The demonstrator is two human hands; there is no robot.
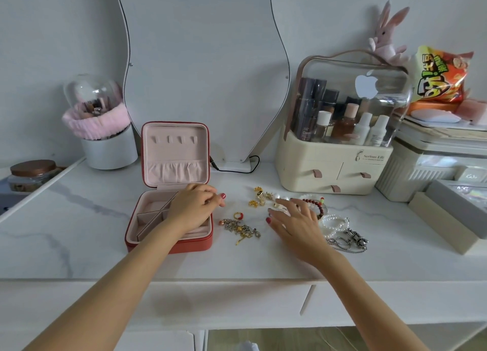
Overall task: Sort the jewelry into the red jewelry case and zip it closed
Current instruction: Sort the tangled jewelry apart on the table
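Sorting looks barely begun: the left hand (pixel 193 205), fingers curled with nothing clearly pinched, rests over the open red jewelry case (pixel 168 219), while the spread right hand (pixel 295 219) reaches the loose jewelry (pixel 241 228) between them, needing a pinch.

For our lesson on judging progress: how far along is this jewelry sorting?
Done: the red case lies open; no jewelry shows in its visible compartments. In hand: the left hand rests over the case, the right hand reaches among the bracelets. Left: chains, gold earrings, pearls, then zipping.
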